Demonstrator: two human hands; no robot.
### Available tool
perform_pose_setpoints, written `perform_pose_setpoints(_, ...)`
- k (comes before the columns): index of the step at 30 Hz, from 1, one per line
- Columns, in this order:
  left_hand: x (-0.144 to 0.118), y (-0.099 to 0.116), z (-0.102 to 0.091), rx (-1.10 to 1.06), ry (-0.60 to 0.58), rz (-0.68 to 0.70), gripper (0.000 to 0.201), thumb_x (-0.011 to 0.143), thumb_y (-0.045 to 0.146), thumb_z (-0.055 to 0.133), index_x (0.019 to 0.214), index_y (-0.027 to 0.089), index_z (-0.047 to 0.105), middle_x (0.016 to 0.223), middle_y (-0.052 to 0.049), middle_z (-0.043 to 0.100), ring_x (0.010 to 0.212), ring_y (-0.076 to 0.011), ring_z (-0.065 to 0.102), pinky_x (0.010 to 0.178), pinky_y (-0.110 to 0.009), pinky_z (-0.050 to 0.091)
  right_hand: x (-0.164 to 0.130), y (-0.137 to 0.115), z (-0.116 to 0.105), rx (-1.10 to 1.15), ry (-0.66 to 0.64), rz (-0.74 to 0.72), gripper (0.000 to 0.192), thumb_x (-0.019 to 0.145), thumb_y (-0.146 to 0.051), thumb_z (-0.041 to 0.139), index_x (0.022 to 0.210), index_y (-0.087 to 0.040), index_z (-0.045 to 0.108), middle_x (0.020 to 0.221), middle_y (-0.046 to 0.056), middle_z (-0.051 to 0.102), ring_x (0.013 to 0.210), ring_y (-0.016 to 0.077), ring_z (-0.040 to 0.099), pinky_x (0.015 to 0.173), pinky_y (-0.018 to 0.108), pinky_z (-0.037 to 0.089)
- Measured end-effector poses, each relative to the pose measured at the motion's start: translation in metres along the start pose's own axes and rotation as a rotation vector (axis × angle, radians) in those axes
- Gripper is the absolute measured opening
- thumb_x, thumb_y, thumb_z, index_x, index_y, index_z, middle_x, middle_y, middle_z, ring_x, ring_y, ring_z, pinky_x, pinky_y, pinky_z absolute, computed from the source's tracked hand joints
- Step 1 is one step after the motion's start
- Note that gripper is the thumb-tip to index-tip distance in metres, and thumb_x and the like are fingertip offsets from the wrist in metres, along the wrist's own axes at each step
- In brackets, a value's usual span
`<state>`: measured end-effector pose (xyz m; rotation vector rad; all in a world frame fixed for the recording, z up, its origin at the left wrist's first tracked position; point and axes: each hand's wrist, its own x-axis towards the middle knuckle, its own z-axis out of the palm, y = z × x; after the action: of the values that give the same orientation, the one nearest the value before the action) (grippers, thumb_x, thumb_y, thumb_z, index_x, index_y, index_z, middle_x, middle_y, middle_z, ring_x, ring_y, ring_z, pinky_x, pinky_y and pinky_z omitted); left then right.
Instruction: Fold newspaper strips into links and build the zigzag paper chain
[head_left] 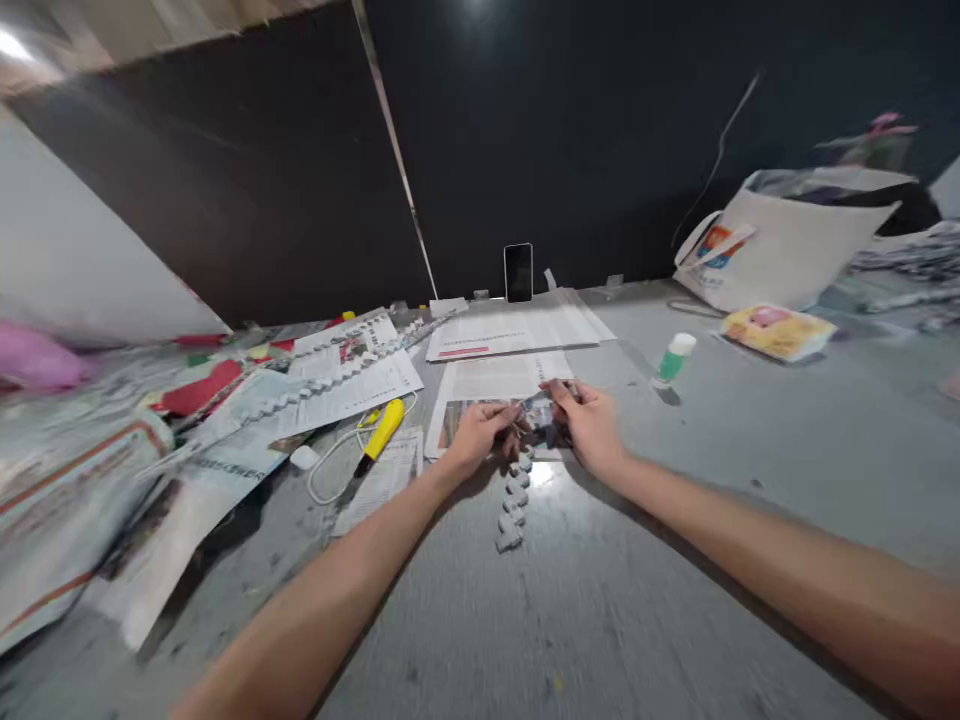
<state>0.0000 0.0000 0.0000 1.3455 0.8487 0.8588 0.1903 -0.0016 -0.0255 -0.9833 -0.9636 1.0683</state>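
My left hand (476,438) is closed in a pinch at the upper end of a zigzag chain of folded paper (515,495). The chain's lower end trails toward me on the grey table (600,600). My right hand (591,425) pinches a small folded paper strip (536,402) that spans the gap between both hands. The fingers partly hide the join between strip and chain. Under and behind the hands lies a printed newspaper sheet (495,380).
A glue stick (675,362) stands right of my hands. Left are a yellow-handled tool (382,432) with a pale cord, and longer paper chains (330,382) on newspapers. A phone (518,272) stands upright at the back. A white bag (780,245) and a yellow packet (780,332) sit right.
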Motion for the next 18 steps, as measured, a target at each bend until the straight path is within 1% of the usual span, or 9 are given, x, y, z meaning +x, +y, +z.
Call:
perform_pose_setpoints(4, -0.001, -0.001, 0.002, -0.115, 0.065, -0.024, 0.055, 0.085, 0.065, 0.076, 0.077, 0.011, 0.071, 0.054, -0.006, 0.065, 0.047, -0.0181, 0.063, 0.049, -0.029, 0.052, -0.001, -0.004, 0.002, -0.002, -0.014, 0.003, 0.049, 0.082, -0.065, 0.08, 0.095, -0.019, 0.076, 0.058, -0.005, 0.051, 0.048, 0.0096, 0.039, 0.044, 0.024, 0.029)
perform_pose_setpoints(7, 0.0, 0.0, 0.002, -0.147, 0.134, -0.007, 0.056, 0.079, 0.066, 0.08, 0.078, 0.011, 0.07, 0.068, -0.011, 0.073, 0.052, -0.0188, 0.066, 0.054, -0.032, 0.056, -0.001, -0.008, 0.003, -0.008, -0.045, -0.012, 0.044, 0.085, -0.061, 0.079, 0.098, -0.02, 0.077, 0.062, -0.003, 0.057, 0.051, 0.0099, 0.04, 0.045, 0.024, 0.029)
perform_pose_setpoints(8, 0.001, 0.0, 0.002, -0.157, 0.161, 0.01, 0.056, 0.078, 0.065, 0.082, 0.082, 0.011, 0.071, 0.07, -0.011, 0.074, 0.054, -0.0187, 0.068, 0.057, -0.032, 0.057, -0.002, -0.01, 0.003, -0.009, -0.059, -0.02, 0.041, 0.085, -0.059, 0.079, 0.099, -0.02, 0.077, 0.064, -0.002, 0.059, 0.051, 0.0099, 0.04, 0.046, 0.024, 0.028)
perform_pose_setpoints(10, 0.003, -0.001, 0.001, -0.188, 0.214, 0.037, 0.056, 0.076, 0.061, 0.086, 0.096, 0.01, 0.074, 0.073, -0.01, 0.076, 0.059, -0.0185, 0.07, 0.061, -0.031, 0.058, -0.003, -0.012, 0.003, -0.009, -0.085, -0.036, 0.037, 0.086, -0.055, 0.079, 0.102, -0.021, 0.076, 0.067, -0.001, 0.063, 0.052, 0.01, 0.04, 0.047, 0.024, 0.028)
perform_pose_setpoints(12, 0.005, -0.002, -0.001, -0.229, 0.246, 0.047, 0.06, 0.074, 0.056, 0.089, 0.11, 0.01, 0.073, 0.074, -0.009, 0.077, 0.062, -0.0186, 0.072, 0.063, -0.03, 0.058, -0.003, -0.013, 0.004, -0.006, -0.102, -0.039, 0.033, 0.088, -0.051, 0.077, 0.105, -0.022, 0.075, 0.068, -0.002, 0.063, 0.053, 0.0103, 0.039, 0.048, 0.025, 0.027)
perform_pose_setpoints(14, 0.006, -0.003, -0.003, -0.261, 0.257, 0.063, 0.061, 0.074, 0.051, 0.09, 0.116, 0.011, 0.072, 0.076, -0.009, 0.078, 0.067, -0.0187, 0.074, 0.067, -0.03, 0.058, -0.004, -0.013, 0.004, 0.016, -0.12, -0.034, 0.03, 0.089, -0.047, 0.076, 0.107, -0.023, 0.074, 0.065, -0.003, 0.06, 0.054, 0.011, 0.039, 0.05, 0.025, 0.028)
perform_pose_setpoints(16, 0.006, -0.003, -0.004, -0.287, 0.251, 0.083, 0.057, 0.075, 0.047, 0.09, 0.115, 0.011, 0.071, 0.076, -0.009, 0.078, 0.071, -0.0191, 0.075, 0.072, -0.03, 0.059, -0.004, -0.013, 0.003, 0.062, -0.147, -0.025, 0.026, 0.089, -0.043, 0.075, 0.106, -0.024, 0.073, 0.064, -0.004, 0.058, 0.055, 0.0117, 0.041, 0.051, 0.025, 0.03)
perform_pose_setpoints(18, 0.005, -0.003, -0.005, -0.308, 0.236, 0.098, 0.052, 0.076, 0.043, 0.09, 0.113, 0.012, 0.07, 0.076, -0.009, 0.078, 0.074, -0.0197, 0.076, 0.075, -0.031, 0.059, -0.003, -0.012, 0.003, 0.115, -0.168, -0.017, 0.02, 0.087, -0.038, 0.075, 0.103, -0.025, 0.073, 0.066, -0.003, 0.06, 0.057, 0.012, 0.044, 0.053, 0.025, 0.032)
